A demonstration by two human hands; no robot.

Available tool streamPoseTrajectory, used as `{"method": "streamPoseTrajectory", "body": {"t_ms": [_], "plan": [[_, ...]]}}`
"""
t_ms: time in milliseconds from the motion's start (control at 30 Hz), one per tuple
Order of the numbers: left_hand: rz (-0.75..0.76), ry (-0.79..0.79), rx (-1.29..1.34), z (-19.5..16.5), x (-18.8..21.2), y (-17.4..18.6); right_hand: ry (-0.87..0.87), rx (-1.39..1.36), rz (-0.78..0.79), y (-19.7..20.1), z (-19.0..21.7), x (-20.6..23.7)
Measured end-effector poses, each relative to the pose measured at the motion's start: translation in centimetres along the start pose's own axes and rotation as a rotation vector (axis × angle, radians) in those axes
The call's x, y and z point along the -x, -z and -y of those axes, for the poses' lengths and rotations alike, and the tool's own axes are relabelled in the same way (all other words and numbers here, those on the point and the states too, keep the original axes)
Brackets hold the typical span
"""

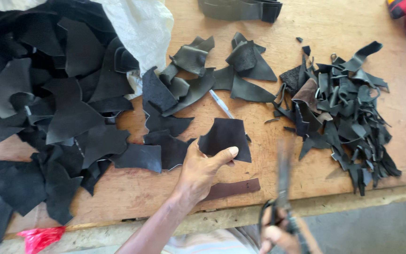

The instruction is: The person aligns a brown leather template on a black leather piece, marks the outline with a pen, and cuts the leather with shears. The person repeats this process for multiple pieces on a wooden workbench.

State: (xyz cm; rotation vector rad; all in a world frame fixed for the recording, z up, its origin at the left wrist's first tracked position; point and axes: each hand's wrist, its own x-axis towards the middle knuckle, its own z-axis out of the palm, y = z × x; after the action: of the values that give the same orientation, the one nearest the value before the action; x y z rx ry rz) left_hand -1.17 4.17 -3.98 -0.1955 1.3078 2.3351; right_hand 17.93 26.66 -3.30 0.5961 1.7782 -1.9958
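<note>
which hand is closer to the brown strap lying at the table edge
Left. The left hand holds a black piece just above the brown strap, nearly touching it; the right hand, gripping scissors, is lower right, off the table.

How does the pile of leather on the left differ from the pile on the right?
The left pile holds broad, flat black pieces; the right pile holds narrow strips and small trimmings. The left pile spreads wider and lies partly on a white sack; the right pile sits on the bare wooden table. Both are dark leather scraps.
</note>
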Motion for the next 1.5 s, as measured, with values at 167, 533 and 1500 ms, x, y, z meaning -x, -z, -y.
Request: {"method": "streamPoseTrajectory", "body": {"t_ms": [167, 533, 1500], "plan": [[-0.066, 0.071, 0.057, 0.2, 0.6, -1.5, -0.136, 0.123, 0.112, -2.3, 1.5, 0.1], [-0.104, 0.101, 0.196, 0.8, 0.4, -2.7, -0.141, 0.270, 0.043, -5.2, 5.1, -0.4], [-0.019, 0.137, 0.148, 1.4, -0.2, -2.2, -0.210, 0.180, -0.063, -6.8, 6.4, -0.7]]}}
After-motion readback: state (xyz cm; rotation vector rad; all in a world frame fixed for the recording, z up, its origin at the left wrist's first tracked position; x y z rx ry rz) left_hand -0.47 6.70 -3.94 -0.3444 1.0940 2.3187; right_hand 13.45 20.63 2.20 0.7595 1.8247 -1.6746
